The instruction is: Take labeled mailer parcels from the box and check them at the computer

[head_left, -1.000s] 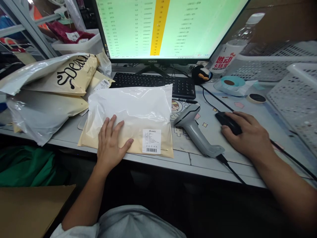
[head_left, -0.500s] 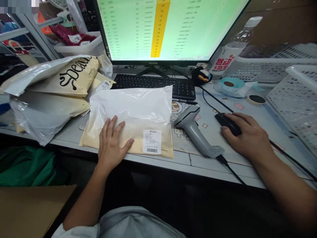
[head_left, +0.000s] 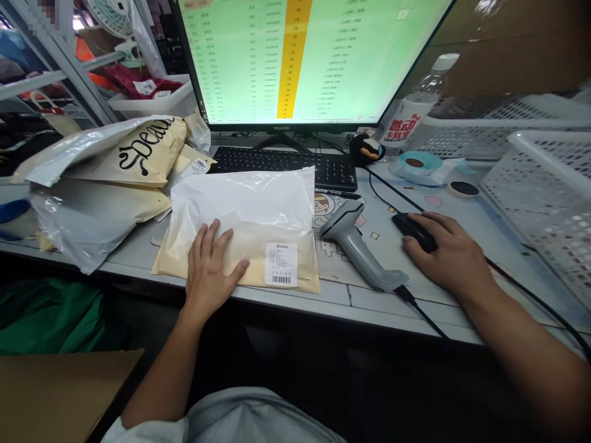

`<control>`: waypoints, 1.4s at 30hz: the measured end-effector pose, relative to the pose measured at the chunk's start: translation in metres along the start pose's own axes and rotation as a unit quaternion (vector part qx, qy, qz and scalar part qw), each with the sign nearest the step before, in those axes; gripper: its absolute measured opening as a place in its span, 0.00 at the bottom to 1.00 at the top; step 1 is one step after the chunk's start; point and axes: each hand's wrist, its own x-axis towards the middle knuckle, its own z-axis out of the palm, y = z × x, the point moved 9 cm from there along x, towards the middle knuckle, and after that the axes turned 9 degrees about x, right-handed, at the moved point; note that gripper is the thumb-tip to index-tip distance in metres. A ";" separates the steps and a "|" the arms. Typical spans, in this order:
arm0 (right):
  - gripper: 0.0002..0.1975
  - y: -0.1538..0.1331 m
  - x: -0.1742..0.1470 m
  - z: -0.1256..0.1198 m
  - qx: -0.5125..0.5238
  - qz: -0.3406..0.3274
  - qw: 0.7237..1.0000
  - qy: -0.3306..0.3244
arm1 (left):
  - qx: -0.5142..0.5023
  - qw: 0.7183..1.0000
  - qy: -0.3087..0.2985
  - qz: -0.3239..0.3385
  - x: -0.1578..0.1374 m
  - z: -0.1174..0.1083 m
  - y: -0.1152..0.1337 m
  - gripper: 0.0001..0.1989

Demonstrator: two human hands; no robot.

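On the pale grey desk (head_left: 332, 294), your left hand (head_left: 209, 274) lies on a glossy white-and-cream plastic mailing bag (head_left: 244, 200); your right hand (head_left: 446, 252) covers a black computer mouse (head_left: 414, 232)

Your left hand is palm down and almost fully spread, fingers straight and slightly parted, thumb angled out to the right; it presses on the lower left part of the bag and grips nothing; the bag lies flat at the desk's front edge, a white printed barcode label (head_left: 281, 264) near its lower right corner. Your right hand is half closed, curled loosely around the mouse, thumb along the near side.

Between the bag and the mouse, you have a grey handheld barcode scanner (head_left: 364, 252), its head just beside the bag's right edge, its black cable trailing over the front of the desk; behind the bag sits a black keyboard (head_left: 272, 161), partly hidden; beyond that stands a black-framed monitor (head_left: 235, 67) showing a green table with one orange column. To your left is a pile of cream-and-white plastic bags (head_left: 99, 206); to your right, past the mouse, stands a white perforated plastic basket (head_left: 540, 191).
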 end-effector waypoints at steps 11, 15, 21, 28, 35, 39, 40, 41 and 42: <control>0.25 0.003 0.001 -0.004 0.033 -0.025 0.999 0.022 | 0.007 1.000 0.015 0.008 -0.002 -0.001 0.002 0.29; 0.24 0.018 0.006 -0.001 0.058 -0.029 0.998 0.018 | 0.020 0.999 0.038 0.009 -0.003 0.007 0.001 0.28; 0.27 0.034 0.010 0.004 0.051 -0.027 0.998 0.033 | 0.024 0.998 0.061 0.007 -0.005 0.013 -0.003 0.27; 0.31 0.045 0.010 0.009 0.056 0.013 0.998 0.014 | 0.033 0.996 0.080 0.013 -0.005 0.017 -0.003 0.26; 0.28 0.048 0.007 0.012 0.057 -0.007 0.998 0.030 | 0.022 0.996 0.082 0.041 0.003 0.013 -0.010 0.23; 0.26 0.043 0.005 0.011 0.061 -0.015 0.998 0.032 | 0.006 0.995 0.050 0.088 0.053 -0.016 0.004 0.21; 0.25 0.041 0.005 0.009 0.062 -0.017 0.997 0.032 | -0.008 0.993 0.038 0.111 0.072 -0.025 0.015 0.22; 0.25 0.039 0.004 0.008 0.062 -0.017 0.997 0.031 | -0.027 0.989 0.027 0.141 0.092 -0.033 0.031 0.22; 0.25 0.037 0.004 0.007 0.063 -0.016 0.997 0.030 | -0.050 0.983 0.011 0.175 0.113 -0.037 0.049 0.22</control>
